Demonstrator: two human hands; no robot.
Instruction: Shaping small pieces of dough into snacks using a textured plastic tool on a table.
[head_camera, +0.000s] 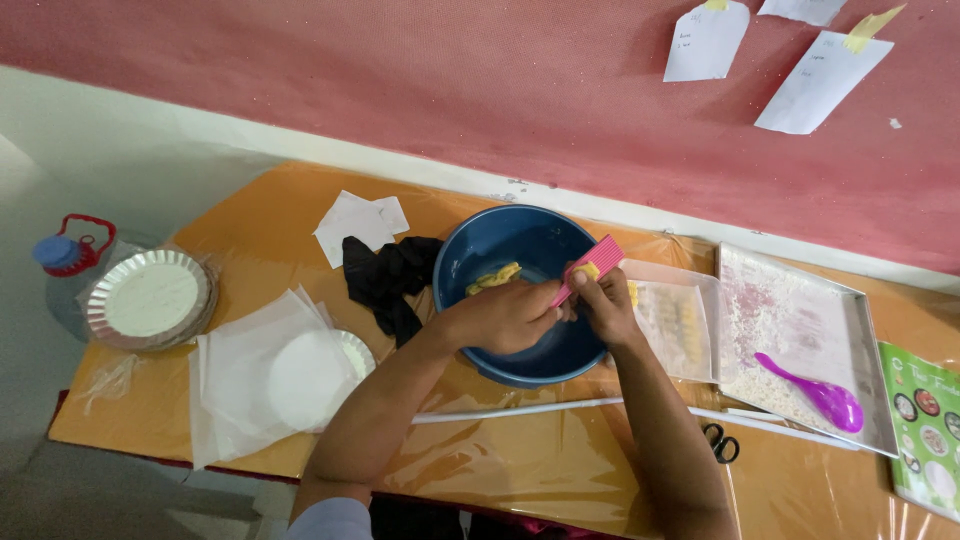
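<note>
At far L, about 9 o'clock from the bowl, a jug with a blue cap and red handle (62, 252) sits off the tabletop (500, 470) edge, out of the way. Next to it a stack of silver foil plates (150, 298), w/ clear sheets (235, 370) and one more foil plate (318, 375) laid on them toward 8 o'clock: looks like stock kept within reach but clear of the working spot. White paper squares (358, 220) and a crumpled black cloth or glove (390, 278) lie at 10 o'clock, just beside the bowl rim.

The blue bowl (515, 245) sits dead centre in front of the person, so both hands meet over it and anything dropped lands inside; a yellowish bit (493, 277) lies on its floor.

Left hand (500, 315) comes in from 7 o'clock, fingers curled; its grip closes on the lower end of the pink ribbed board (590, 265), pinched tight at the tip. Right hand (605, 300) comes from 5 o'clock, grip clenched around the board's mid part, w/ a small yellow piece pressed against the ridges under the thumb. The board is tilted, upper end toward 1 o'clock, held above the bowl's R rim.

At 3 o'clock a clear bag (680, 325) w/ pale pieces touches the bowl. Beyond it a metal tray (800, 300) dusted white carries a purple spoon (815, 395). Black scissors (718, 442) lie at 4 o'clock near the right forearm, and a white rod (520, 408) runs across under both arms. A green printed sheet (925, 420) is at far R.
</note>
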